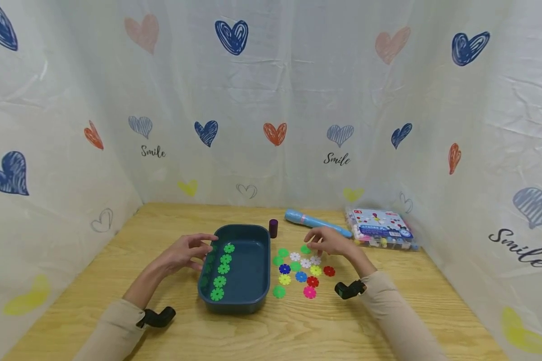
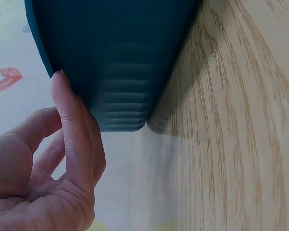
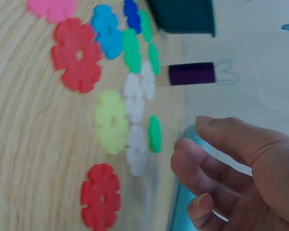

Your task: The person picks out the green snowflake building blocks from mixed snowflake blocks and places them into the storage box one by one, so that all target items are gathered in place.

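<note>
My left hand (image 1: 186, 252) is at the left rim of a dark teal plastic bin (image 1: 267, 260). In the left wrist view one fingertip (image 2: 60, 79) touches the bin's wall right at the rim. Inside the bin, several green flower-shaped plastic discs (image 1: 223, 269) lie in a line along the left side. My right hand (image 1: 328, 241) hovers with loosely bent fingers over the far edge of the loose discs, close to a green disc (image 1: 304, 248). Nothing shows between its fingers in the right wrist view, where that green disc (image 3: 155, 134) lies apart from the fingertips.
Loose discs lie right of the bin, including white (image 1: 305, 263), yellow (image 1: 284, 280), red (image 1: 329, 271), blue (image 1: 301, 277) and pink (image 1: 309, 292) ones. Behind are a dark purple cylinder (image 1: 273, 229), a long light-blue object (image 1: 316, 221) and a clear box of colored pieces (image 1: 381, 229). Patterned curtains surround the table.
</note>
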`<state>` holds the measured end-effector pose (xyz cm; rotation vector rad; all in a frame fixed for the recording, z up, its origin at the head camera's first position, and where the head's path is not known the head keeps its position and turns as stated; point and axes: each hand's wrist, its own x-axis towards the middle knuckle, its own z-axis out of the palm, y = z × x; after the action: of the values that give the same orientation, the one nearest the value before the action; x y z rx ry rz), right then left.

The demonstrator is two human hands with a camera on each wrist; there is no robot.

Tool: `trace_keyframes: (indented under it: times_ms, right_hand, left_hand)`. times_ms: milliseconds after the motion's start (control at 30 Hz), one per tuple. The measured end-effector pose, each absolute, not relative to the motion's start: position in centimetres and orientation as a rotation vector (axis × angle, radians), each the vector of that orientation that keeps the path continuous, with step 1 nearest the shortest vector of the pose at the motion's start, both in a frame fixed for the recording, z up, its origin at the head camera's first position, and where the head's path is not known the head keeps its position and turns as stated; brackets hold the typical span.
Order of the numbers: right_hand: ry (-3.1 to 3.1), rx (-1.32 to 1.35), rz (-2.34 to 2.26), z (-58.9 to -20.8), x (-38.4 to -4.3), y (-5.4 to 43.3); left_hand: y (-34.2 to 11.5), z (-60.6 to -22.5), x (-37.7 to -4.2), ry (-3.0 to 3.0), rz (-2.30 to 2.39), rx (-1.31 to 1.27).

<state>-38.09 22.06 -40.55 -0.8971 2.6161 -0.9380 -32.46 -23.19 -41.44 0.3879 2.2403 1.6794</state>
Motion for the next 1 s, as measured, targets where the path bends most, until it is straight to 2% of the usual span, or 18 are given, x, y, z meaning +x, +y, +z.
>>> trace_keyframes:
  times_ms: [267,600,1000]
  right_hand:
    - [2.731,-0.745,-0.875,-42.7,-39.0,21.8]
    - [2.796,-0.824,-0.787,-42.8,-39.0,21.3]
    - [2.803,-0.728,-0.806,-42.7,-38.8,21.0]
  left_hand:
    - [-23.1,-41.8,-32.4,2.220,1.686,0.388]
    - [-23.0,-41.5,-32.4,2.229,1.682,0.376]
    - [-23.2,-41.6,-32.4,2.246,1.677,0.393]
